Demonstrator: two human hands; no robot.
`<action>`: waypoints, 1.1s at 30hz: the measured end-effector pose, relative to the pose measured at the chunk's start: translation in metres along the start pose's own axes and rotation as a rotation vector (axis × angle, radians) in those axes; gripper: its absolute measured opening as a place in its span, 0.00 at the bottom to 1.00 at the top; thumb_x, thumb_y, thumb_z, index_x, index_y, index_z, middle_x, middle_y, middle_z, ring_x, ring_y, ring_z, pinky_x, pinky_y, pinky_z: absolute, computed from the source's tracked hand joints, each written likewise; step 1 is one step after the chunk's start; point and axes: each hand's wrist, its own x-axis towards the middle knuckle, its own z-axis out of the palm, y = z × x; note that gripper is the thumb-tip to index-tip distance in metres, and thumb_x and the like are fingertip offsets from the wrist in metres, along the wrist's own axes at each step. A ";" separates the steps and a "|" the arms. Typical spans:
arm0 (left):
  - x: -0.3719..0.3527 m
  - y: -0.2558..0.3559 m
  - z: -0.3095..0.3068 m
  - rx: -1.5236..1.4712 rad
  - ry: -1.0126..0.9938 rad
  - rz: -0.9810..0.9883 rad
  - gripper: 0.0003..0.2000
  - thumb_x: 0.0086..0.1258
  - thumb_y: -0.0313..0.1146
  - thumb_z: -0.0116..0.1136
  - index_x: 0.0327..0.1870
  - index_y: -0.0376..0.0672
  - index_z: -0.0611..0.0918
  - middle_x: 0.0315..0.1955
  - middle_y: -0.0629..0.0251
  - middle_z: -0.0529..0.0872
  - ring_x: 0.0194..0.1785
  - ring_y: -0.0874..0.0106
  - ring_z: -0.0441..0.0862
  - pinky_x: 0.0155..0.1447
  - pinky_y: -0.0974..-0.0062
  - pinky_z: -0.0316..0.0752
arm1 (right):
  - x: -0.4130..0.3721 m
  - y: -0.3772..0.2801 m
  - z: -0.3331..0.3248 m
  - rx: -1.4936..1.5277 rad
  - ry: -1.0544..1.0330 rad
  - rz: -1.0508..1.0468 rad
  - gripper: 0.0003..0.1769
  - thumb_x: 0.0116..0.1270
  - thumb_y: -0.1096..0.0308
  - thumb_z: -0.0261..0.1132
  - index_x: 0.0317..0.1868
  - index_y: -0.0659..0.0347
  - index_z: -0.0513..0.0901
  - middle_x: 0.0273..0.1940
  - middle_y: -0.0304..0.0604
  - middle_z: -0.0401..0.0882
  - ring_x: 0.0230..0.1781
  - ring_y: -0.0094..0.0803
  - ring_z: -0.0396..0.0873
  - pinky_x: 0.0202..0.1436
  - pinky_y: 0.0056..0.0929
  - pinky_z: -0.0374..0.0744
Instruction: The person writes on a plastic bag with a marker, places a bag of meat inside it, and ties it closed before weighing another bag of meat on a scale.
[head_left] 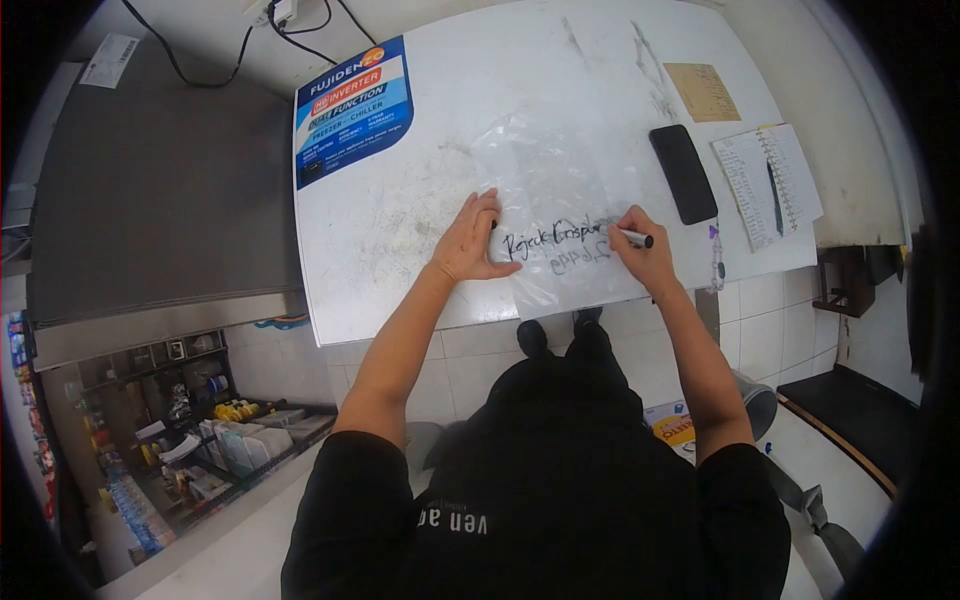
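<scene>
A clear plastic bag (pixel 560 180) lies flat on the white freezer top (pixel 400 240), with black handwriting across it that reads roughly "Reject Crispy". Fainter writing, reversed in this view, shows just below that line. My left hand (pixel 468 240) rests at the bag's left edge, thumb spread away from the fingers. By those fingers is a small dark thing, mostly hidden. At the end of the written line, my right hand (pixel 643 252) is closed around a marker (pixel 637 238) with a grey barrel and black end, its tip down at the plastic.
Right of the bag lie a black phone (pixel 684 174) with a beaded strap, a brown paper (pixel 703 92) and an open spiral notebook (pixel 757 188) with a pen (pixel 774 198) on it. A blue freezer label (pixel 353 112) covers the far left corner. Stocked shelves (pixel 230 440) stand lower left.
</scene>
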 end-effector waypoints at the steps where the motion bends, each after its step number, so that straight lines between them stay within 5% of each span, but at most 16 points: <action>1: 0.000 0.000 0.000 -0.003 0.006 0.004 0.38 0.43 0.50 0.78 0.49 0.38 0.67 0.52 0.51 0.70 0.71 0.49 0.65 0.78 0.48 0.54 | -0.001 0.001 0.001 0.002 0.006 -0.024 0.12 0.62 0.70 0.68 0.31 0.65 0.72 0.22 0.46 0.78 0.24 0.25 0.76 0.32 0.26 0.74; 6: 0.000 0.000 0.001 -0.003 0.012 0.008 0.38 0.43 0.50 0.78 0.49 0.38 0.67 0.53 0.51 0.70 0.71 0.48 0.65 0.78 0.47 0.54 | -0.007 0.008 -0.004 -0.059 -0.097 0.049 0.12 0.63 0.70 0.68 0.31 0.65 0.72 0.20 0.44 0.78 0.23 0.23 0.75 0.30 0.24 0.73; 8: 0.000 -0.001 0.000 -0.004 0.009 0.003 0.39 0.43 0.50 0.78 0.49 0.38 0.67 0.53 0.50 0.70 0.71 0.49 0.65 0.78 0.47 0.55 | -0.006 0.001 -0.007 0.108 -0.028 0.052 0.12 0.63 0.69 0.67 0.30 0.65 0.71 0.20 0.42 0.78 0.24 0.22 0.75 0.30 0.24 0.72; 15: 0.000 0.000 0.000 0.004 0.007 0.011 0.39 0.43 0.49 0.78 0.50 0.37 0.67 0.53 0.50 0.70 0.70 0.48 0.66 0.77 0.47 0.55 | -0.004 0.006 -0.013 0.024 0.046 -0.049 0.12 0.64 0.69 0.67 0.30 0.65 0.73 0.22 0.41 0.79 0.25 0.20 0.75 0.32 0.23 0.73; 17: 0.000 0.000 0.001 0.002 0.007 0.007 0.39 0.43 0.49 0.78 0.50 0.37 0.67 0.53 0.50 0.70 0.70 0.48 0.66 0.77 0.47 0.55 | -0.007 0.013 -0.017 -0.074 -0.052 0.063 0.12 0.64 0.69 0.68 0.31 0.65 0.73 0.22 0.42 0.79 0.25 0.20 0.75 0.33 0.23 0.73; 33: 0.001 0.001 -0.001 -0.006 0.016 0.015 0.39 0.43 0.48 0.79 0.51 0.38 0.67 0.54 0.51 0.71 0.71 0.48 0.66 0.77 0.46 0.56 | -0.002 0.010 -0.016 0.045 0.030 -0.050 0.13 0.63 0.68 0.69 0.31 0.65 0.73 0.23 0.43 0.78 0.25 0.22 0.74 0.33 0.25 0.73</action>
